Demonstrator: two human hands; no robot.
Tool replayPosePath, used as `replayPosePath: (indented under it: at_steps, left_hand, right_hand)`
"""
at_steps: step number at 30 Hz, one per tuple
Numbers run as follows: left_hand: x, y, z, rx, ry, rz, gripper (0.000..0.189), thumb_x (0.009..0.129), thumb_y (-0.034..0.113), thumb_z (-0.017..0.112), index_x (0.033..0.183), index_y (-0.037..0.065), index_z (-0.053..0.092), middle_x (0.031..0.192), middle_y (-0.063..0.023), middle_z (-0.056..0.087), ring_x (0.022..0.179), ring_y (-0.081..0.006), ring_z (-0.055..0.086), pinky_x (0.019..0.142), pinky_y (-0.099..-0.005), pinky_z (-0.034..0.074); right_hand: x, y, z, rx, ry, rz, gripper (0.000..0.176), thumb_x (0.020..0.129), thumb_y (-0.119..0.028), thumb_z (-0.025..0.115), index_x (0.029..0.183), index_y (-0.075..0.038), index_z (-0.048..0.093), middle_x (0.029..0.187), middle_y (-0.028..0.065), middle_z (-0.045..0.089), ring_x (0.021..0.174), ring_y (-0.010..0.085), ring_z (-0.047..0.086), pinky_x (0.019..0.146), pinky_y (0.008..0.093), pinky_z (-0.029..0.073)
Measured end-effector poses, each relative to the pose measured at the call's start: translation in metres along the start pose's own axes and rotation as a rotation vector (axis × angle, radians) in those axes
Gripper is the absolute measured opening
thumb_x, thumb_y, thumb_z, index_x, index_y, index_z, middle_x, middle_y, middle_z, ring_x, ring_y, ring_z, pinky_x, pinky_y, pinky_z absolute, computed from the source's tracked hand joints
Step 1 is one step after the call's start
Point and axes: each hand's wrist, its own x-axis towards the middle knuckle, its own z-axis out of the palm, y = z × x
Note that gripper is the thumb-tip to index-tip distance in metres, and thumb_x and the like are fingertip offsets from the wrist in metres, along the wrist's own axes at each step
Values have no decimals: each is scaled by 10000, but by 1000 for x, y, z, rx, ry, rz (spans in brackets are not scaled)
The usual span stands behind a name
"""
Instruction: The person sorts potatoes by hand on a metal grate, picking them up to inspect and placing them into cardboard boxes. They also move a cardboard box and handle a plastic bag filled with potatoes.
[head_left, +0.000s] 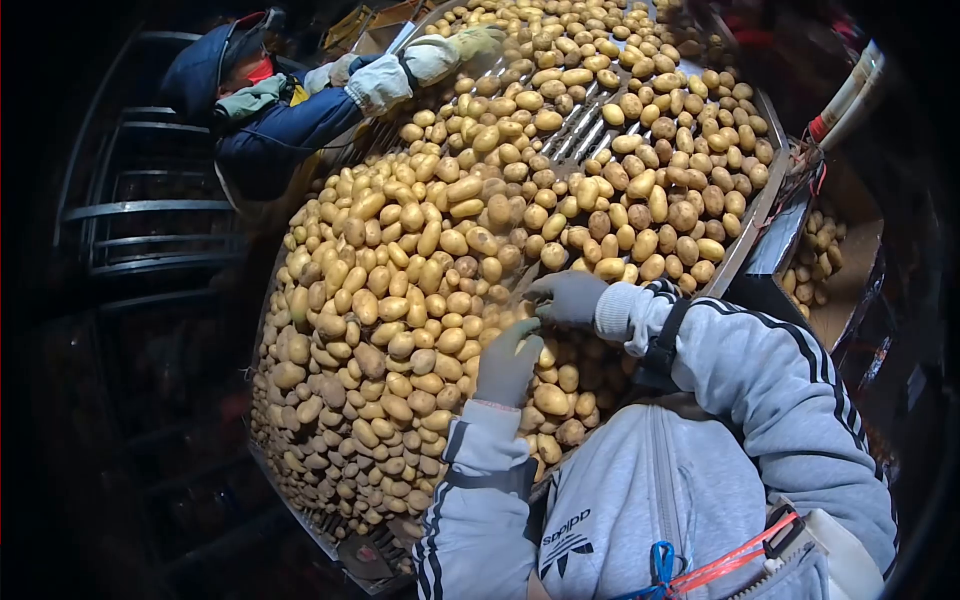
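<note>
My left hand [508,362], in a grey glove, rests over the heap of yellow-brown potatoes [400,310] in front of my body. Its fingers and thumb are apart and point away from me, with no potato visibly gripped. Just beyond it and to the right is my right hand [568,297], also gloved in grey. That hand reaches leftward across the potatoes with its fingers bent and parted; nothing held shows in it. The two hands almost meet, and the potatoes around their fingertips look smeared by motion.
Across the heap at upper left, a person in a dark blue jacket [290,135] reaches a gloved hand [475,42] into the potatoes. Metal rollers [590,130] show between potatoes. A metal rim [750,235] borders the right side; beyond it stands a cardboard box [855,225] holding potatoes.
</note>
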Motion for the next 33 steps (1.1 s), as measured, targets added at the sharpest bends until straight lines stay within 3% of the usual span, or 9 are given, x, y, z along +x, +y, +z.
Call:
replayPosePath:
  at_steps: [3,6,15,18,20,24,28,32,33]
  left_hand:
    - [-1,7,-8,-202,32,-83,322,984,137,689,1268,-14,706,917,-16,695,718,-55,567,633,-208,460]
    - [-17,13,-21,-412,67,-191,313,989,117,681,1262,-35,698,864,-7,675,677,-40,534,591,-196,424]
    - [-69,24,-15,-68,-12,-185,297,976,146,703,1237,10,738,873,-35,709,713,-74,610,622,-248,500]
    - [-65,16,-11,-85,26,-89,310,995,170,698,1264,18,726,927,-48,707,737,-70,616,619,-240,513]
    - [-60,24,-6,-308,84,-231,357,1007,198,695,1310,8,690,966,-55,702,746,-75,622,626,-238,529]
    - [-34,-2,6,-331,70,-111,472,1022,254,694,1397,-20,608,1010,-54,689,762,-91,635,648,-240,560]
    - [-18,24,14,-600,-20,-290,513,1023,300,701,1407,-23,596,1008,-47,687,828,-91,639,674,-232,550]
    - [-5,11,27,-569,-242,-153,460,1060,359,619,1413,65,601,1077,-29,709,868,-115,673,692,-254,555]
    - [-6,16,28,-687,-319,-194,449,1071,368,588,1405,68,603,1124,-36,716,912,-120,683,705,-252,560]
  right_hand:
    - [20,8,23,-27,77,-100,535,878,-321,731,1394,-198,664,1324,132,713,1200,335,684,1033,439,538]
    - [20,-4,18,-132,-57,-70,550,860,-313,732,1394,-199,663,1320,142,707,1211,346,673,1042,454,531]
    - [30,-17,7,-266,-213,-33,536,762,-347,815,1249,-130,767,1218,176,754,1130,343,719,987,443,562]
    - [15,-19,-6,40,-136,-62,482,793,-359,783,1160,-46,760,1044,151,781,965,315,745,862,429,575]
    - [21,0,-2,374,-236,86,411,792,-392,848,991,-35,809,816,69,757,674,152,668,622,325,544]
    - [-4,5,-17,540,-444,134,375,904,-411,791,987,-45,796,824,69,763,620,152,667,576,308,539]
    - [-38,0,-42,566,-538,165,376,987,-398,713,1054,-33,776,840,84,772,580,157,678,548,298,555]
    - [-41,37,-29,531,-523,-75,472,1060,-441,580,1064,-5,760,869,97,782,616,168,715,557,300,580]
    - [-58,13,-47,556,-527,149,481,1068,-460,561,1095,-20,755,886,99,781,642,167,723,601,294,593]
